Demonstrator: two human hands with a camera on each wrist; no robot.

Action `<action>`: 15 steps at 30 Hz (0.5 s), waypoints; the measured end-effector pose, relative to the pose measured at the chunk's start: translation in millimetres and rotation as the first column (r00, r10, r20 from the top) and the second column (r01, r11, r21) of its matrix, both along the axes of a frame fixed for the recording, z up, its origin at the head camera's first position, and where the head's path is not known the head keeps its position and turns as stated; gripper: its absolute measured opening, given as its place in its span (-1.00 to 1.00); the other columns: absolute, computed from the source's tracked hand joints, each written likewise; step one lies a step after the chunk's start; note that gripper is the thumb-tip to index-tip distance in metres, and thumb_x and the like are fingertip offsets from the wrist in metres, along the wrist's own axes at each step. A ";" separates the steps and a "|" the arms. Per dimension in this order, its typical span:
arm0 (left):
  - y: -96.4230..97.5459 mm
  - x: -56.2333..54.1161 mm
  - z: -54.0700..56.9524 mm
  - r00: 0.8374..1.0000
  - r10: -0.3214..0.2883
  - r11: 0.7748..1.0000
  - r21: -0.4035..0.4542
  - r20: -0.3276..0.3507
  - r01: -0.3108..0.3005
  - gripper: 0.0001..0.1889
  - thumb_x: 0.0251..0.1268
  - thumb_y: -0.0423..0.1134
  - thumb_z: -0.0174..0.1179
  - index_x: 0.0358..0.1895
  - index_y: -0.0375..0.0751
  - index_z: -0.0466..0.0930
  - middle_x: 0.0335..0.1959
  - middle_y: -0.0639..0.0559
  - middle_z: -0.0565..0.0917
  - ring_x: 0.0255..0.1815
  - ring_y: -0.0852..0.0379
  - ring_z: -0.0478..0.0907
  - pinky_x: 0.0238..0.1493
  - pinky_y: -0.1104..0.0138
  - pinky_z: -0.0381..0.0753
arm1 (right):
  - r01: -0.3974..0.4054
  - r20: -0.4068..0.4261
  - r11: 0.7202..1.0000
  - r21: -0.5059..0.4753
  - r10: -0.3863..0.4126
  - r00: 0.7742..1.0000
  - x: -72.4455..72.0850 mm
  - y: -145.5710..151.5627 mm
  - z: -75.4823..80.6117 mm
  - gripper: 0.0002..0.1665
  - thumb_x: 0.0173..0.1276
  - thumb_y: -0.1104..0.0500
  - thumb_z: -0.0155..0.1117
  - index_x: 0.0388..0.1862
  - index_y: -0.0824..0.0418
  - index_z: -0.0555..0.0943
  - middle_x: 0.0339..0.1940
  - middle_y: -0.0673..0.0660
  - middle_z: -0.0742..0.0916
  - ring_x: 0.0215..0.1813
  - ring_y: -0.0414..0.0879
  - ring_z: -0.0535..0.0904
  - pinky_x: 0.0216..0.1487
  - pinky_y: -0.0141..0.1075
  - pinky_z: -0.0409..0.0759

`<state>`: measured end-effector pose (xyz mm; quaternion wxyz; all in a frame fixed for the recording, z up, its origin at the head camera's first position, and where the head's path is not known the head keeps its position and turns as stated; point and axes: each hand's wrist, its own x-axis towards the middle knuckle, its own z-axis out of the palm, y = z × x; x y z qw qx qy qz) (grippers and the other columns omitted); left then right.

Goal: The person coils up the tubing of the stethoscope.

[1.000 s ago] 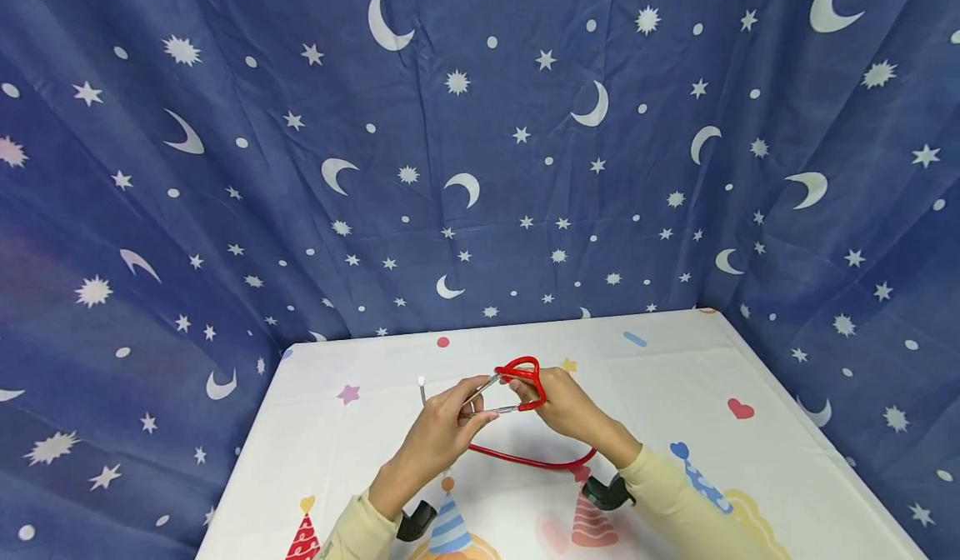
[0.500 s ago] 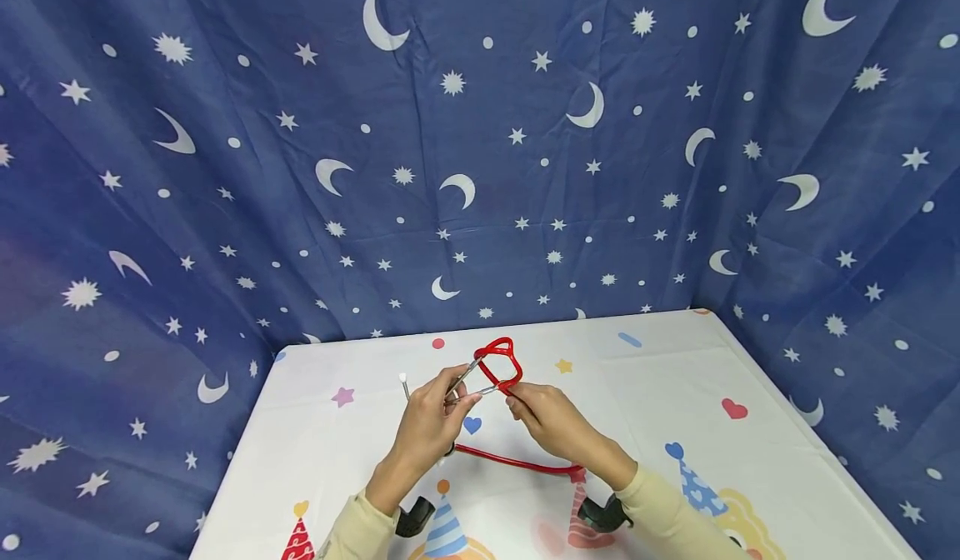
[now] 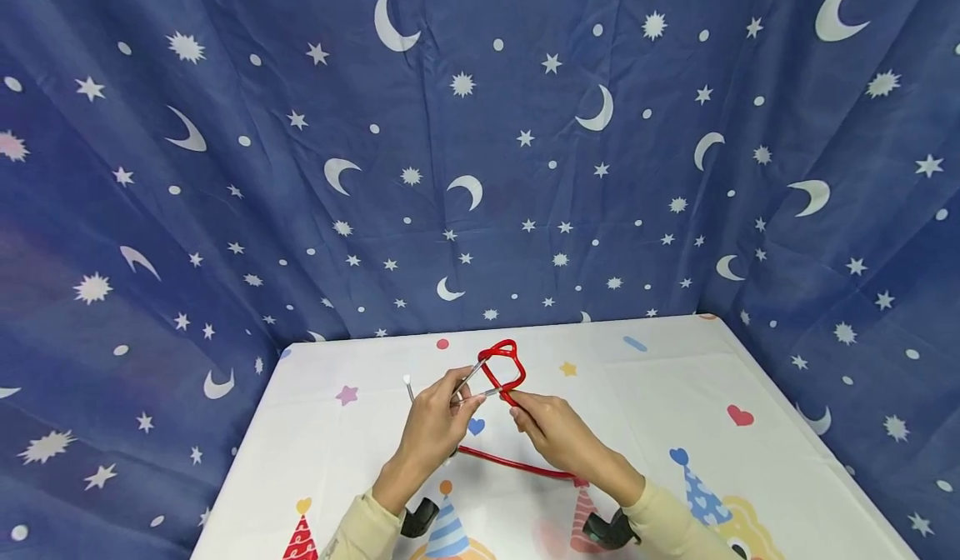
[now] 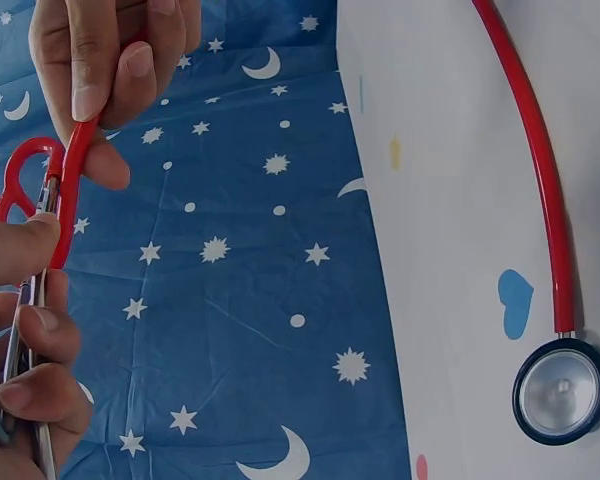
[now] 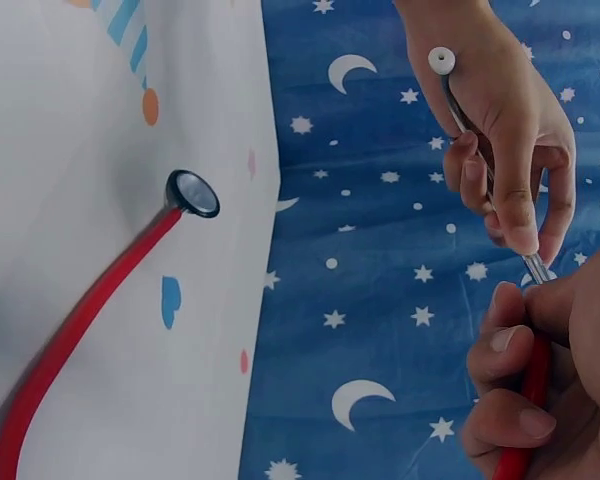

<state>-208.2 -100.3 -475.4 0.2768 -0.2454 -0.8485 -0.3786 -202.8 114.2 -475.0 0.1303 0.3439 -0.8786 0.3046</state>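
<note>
Left of the red loop (image 3: 522,371), the left hand (image 3: 435,422) pinches metal tubes (image 3: 478,367); below it, the right hand's (image 3: 558,435) curled fingers grip tubing (image 4: 68,205). I'd hold gently, avoiding kinks.

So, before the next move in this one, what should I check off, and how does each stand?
1. Left hand holding the metal ear tubes: ok.
2. Right hand gripping the red tubing: ok.
3. Tubing straight between the hands: not ok; it bends into a loop in the head view.
4. Both ear tips in view: not ok; only one white ear tip shows.
5. Chest piece clear of the fingers: ok; the left wrist view shows it apart from both hands.
6. Long tubing free of twists: cannot tell; part of it is hidden.
</note>
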 end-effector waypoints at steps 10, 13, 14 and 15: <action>-4.7 -4.8 -5.9 0.990 0.105 0.993 -0.046 -0.098 -0.110 -0.58 0.10 -0.27 0.45 0.03 -0.30 0.59 -0.52 0.15 0.58 -0.60 0.42 0.27 -0.58 0.57 0.26 | 0.014 0.049 1.000 0.003 -0.014 0.999 9.4 3.9 -1.8 -0.71 0.49 0.22 0.14 0.11 0.29 0.60 -0.57 -0.12 0.59 -0.51 -0.42 0.33 -0.40 -0.52 0.44; -9.1 -7.7 -4.7 0.984 0.132 0.988 -0.062 -0.118 -0.140 -0.57 0.09 -0.28 0.46 0.03 -0.30 0.59 -0.53 0.14 0.59 -0.61 0.39 0.28 -0.59 0.56 0.26 | 0.003 0.059 1.000 -0.007 -0.002 0.998 12.8 7.4 3.5 -0.71 0.50 0.18 0.13 0.08 0.29 0.61 -0.58 -0.16 0.57 -0.53 -0.44 0.32 -0.43 -0.52 0.43; -10.4 -8.3 -4.0 0.984 0.133 0.988 -0.064 -0.120 -0.142 -0.57 0.09 -0.28 0.46 0.03 -0.30 0.59 -0.53 0.14 0.59 -0.61 0.38 0.29 -0.58 0.55 0.27 | -0.001 0.058 1.000 -0.012 0.001 0.998 13.9 8.7 5.4 -0.71 0.50 0.17 0.13 0.07 0.29 0.62 -0.58 -0.17 0.56 -0.53 -0.44 0.31 -0.44 -0.52 0.42; -11.8 -9.1 -3.4 0.983 0.135 0.987 -0.067 -0.121 -0.144 -0.57 0.09 -0.28 0.45 0.04 -0.29 0.58 -0.52 0.14 0.59 -0.61 0.37 0.30 -0.58 0.55 0.28 | -0.003 0.055 1.000 -0.015 0.004 0.998 15.0 9.9 7.3 -0.72 0.51 0.16 0.13 0.05 0.28 0.62 -0.58 -0.19 0.54 -0.53 -0.45 0.30 -0.45 -0.53 0.41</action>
